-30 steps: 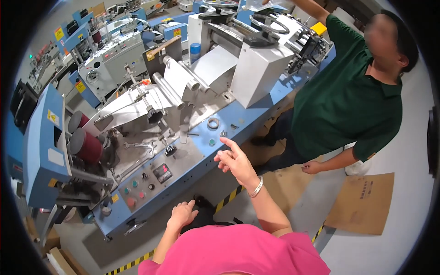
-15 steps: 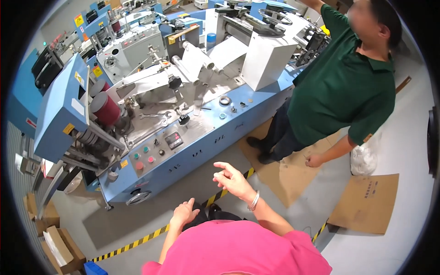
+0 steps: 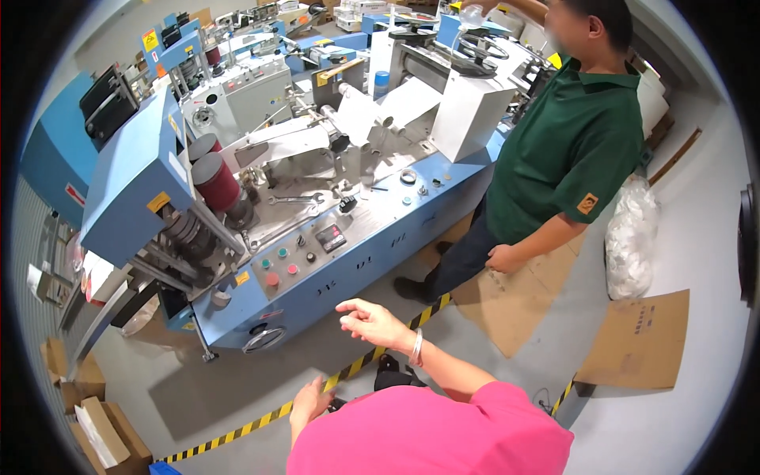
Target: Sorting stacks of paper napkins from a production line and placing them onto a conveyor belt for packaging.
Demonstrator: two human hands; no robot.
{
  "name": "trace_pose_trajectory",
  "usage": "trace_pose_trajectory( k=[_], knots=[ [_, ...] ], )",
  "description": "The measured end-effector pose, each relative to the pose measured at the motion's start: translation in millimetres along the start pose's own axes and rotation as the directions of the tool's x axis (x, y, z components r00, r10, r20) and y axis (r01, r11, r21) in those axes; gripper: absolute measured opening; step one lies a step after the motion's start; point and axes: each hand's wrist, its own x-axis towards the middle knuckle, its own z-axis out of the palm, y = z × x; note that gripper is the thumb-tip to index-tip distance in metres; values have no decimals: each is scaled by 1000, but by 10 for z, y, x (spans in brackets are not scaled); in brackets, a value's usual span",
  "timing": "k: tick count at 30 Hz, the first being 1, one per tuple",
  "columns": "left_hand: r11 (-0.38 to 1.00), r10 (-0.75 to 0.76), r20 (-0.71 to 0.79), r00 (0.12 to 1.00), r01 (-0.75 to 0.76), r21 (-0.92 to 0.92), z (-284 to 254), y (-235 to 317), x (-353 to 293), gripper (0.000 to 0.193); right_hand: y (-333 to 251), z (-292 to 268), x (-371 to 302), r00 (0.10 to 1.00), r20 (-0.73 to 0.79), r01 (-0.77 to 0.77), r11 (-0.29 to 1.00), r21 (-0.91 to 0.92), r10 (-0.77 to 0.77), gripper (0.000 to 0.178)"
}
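A machine [image 3: 419, 237] stands before the person, wrenches [image 3: 294, 199] lying on it behind a row of buttons [image 3: 293, 269]. Floor tape [image 3: 237, 433] runs between it and the person's feet. The left hand [image 3: 310, 402] is left of and nearer the body than the right hand [image 3: 376, 324]. A co-worker [image 3: 570, 134] stands by the machine's right part, left of a bag [image 3: 633, 237]; boxes [image 3: 111, 431] sit far left.
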Motion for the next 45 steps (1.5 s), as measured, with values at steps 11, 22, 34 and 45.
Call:
trace_pose_trajectory(
  k=[11, 22, 34, 45],
  knots=[
    [912, -337, 47, 940, 338, -231, 391, -1223, -559, 60, 38, 1032, 183, 985, 162, 79, 992, -99, -62, 34],
    [882, -341, -17, 940, 314, -351, 889, -1521, -587, 56, 30, 1065, 45, 986, 154, 93, 974, -206, -62, 33],
    [744, -405, 163, 900, 428, -513, 1163, -1846, -492, 53, 134, 1329, 93, 981, 194, 26, 989, -148, 3, 28],
    [479, -472, 280, 836, 509, -715, 3728, -5311, -4086, 51, 135, 2375, 169, 891, 440, 20, 958, -287, 113, 29]
  ],
)
